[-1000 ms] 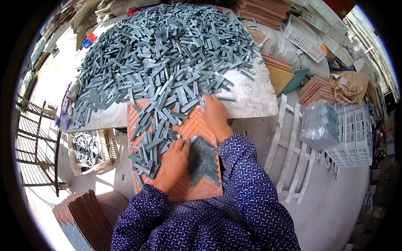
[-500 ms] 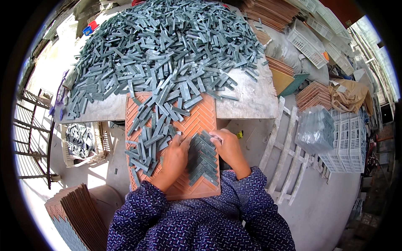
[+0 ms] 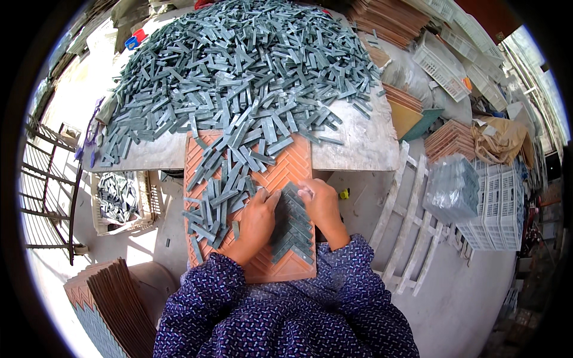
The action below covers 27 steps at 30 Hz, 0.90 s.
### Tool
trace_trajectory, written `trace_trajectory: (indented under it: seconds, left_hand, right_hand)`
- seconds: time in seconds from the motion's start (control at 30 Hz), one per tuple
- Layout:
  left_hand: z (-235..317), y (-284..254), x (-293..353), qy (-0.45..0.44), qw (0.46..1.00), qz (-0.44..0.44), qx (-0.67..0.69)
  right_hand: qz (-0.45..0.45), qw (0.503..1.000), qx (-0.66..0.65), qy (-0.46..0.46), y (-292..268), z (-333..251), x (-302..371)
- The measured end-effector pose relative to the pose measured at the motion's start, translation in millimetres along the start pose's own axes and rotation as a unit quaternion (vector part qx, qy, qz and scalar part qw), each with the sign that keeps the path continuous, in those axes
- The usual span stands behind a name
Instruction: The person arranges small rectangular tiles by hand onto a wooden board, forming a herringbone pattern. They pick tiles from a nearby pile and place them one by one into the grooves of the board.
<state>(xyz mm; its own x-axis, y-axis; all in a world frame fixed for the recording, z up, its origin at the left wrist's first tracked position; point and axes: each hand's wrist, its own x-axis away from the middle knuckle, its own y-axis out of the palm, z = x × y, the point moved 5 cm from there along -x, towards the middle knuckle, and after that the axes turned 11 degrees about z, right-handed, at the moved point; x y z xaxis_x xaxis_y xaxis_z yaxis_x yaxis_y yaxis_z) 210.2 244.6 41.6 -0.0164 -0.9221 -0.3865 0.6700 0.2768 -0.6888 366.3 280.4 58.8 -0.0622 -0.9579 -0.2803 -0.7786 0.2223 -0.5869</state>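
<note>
- Fingers (image 3: 273, 198) of the left hand (image 3: 258, 219) curl over the middle of the terracotta herringbone tray (image 3: 289, 160); thumb and forefinger point toward the right hand, and whether they grip a strip cannot be told.
- Right hand (image 3: 324, 206): its thumb and forefinger are drawn close together above the tray's right side, near the upper end of the laid strips (image 3: 293, 231); any strip between them cannot be made out.
- Those laid strips, dark green-grey, sit in zigzag rows on the right half of the tray's nearer part, below and between the two hands.
- Loose strips (image 3: 219, 200) lie jumbled over the tray's left side, joining the large pile (image 3: 239, 71) beyond.
- That pile covers much of the pale surface (image 3: 358, 152); the tray's far end overlaps the surface's near edge, and its near end reaches the person's body.
- Patterned dark blue sleeves (image 3: 206, 298) cover both forearms.
- On the floor to the left stand a pale crate (image 3: 145, 194) containing more strips and, nearer, a stack of brown trays (image 3: 116, 304).
- To the right are a whitish slatted frame (image 3: 410, 206) and a clear-wrapped bundle (image 3: 450, 188) beside white crates (image 3: 498, 209).
</note>
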Motion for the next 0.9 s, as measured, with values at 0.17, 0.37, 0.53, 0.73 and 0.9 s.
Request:
trace_trajectory:
  seconds: [0.17, 0.37, 0.53, 0.73, 0.9]
  left_hand:
    - [2, -9, 3, -0.023, 0.999, 0.021, 0.015]
    - [-2, -12, 7, -0.03, 0.998, 0.03, 0.037]
    - [0, -31, 8, -0.05, 0.994, 0.027, 0.096]
    - [3, -38, 7, -0.064, 0.992, 0.014, 0.104]
    - [16, -49, 29, 0.056, 0.995, 0.042, 0.068]
  right_hand:
    - [0.0, 0.996, 0.059, -0.067, -6, -12, 7]
    - [-0.019, 0.998, 0.007, -0.055, -2, -8, 7]
    - [0.001, 1.0, 0.018, 0.008, -8, -5, 20]
    - [0.021, 0.999, 0.013, 0.033, -3, 2, 24]
    - [0.046, 0.999, -0.001, 0.027, -28, -2, 44]
